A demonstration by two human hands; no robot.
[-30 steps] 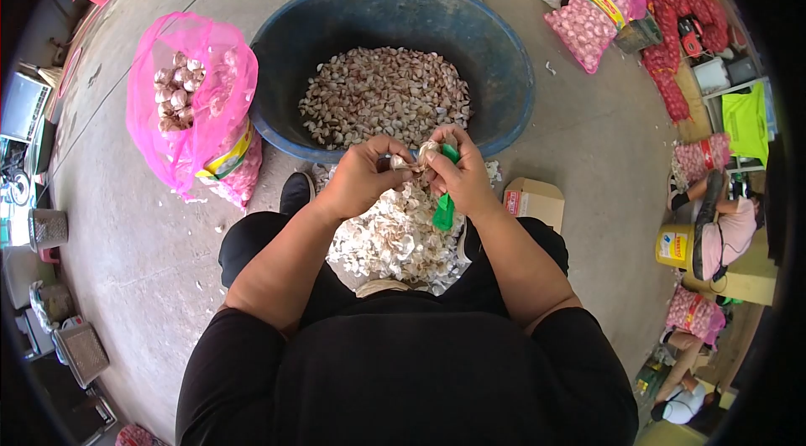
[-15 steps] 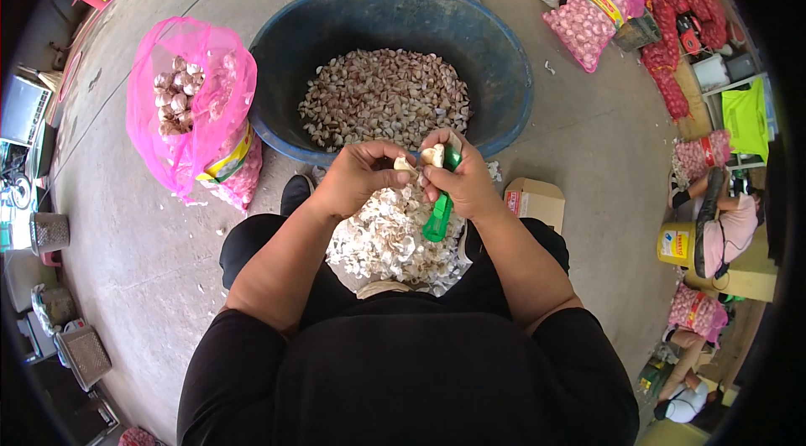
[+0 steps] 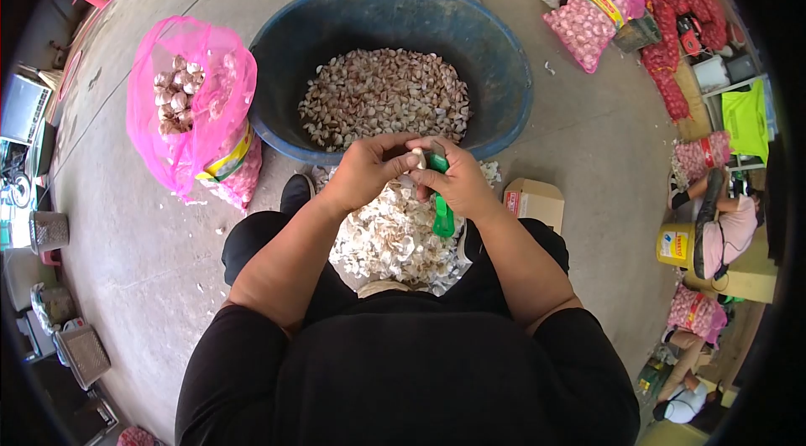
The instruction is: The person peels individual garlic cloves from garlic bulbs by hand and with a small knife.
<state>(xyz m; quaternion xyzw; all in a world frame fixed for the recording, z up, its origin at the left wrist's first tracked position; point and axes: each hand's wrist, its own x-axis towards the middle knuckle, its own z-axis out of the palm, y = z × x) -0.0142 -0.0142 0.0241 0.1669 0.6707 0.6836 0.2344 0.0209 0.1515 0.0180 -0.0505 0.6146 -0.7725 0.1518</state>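
Over the near rim of a big dark blue tub (image 3: 512, 98), my two hands meet. My left hand (image 3: 369, 172) has its fingers pressed round a small piece of garlic (image 3: 417, 158). My right hand (image 3: 457, 177) grips a green-handled tool (image 3: 442, 217), its fingertips also touching the garlic. The tool's blade is mostly hidden. Many loose garlic cloves (image 3: 386, 98) lie in the tub. Below my hands, a heap of pale garlic skins (image 3: 390, 236) sits between my legs.
At the left stands an open pink mesh bag (image 3: 189, 123) of garlic bulbs. A cardboard box (image 3: 537, 204) lies right of my knees. More filled garlic bags (image 3: 588, 18) are at the upper right. Two other people sit along the right edge, one in a pink top (image 3: 732, 232).
My hands have drawn closer together and my left hand has shifted right and slightly up. The green tool is turned more upright, and less of the garlic shows between my fingers.
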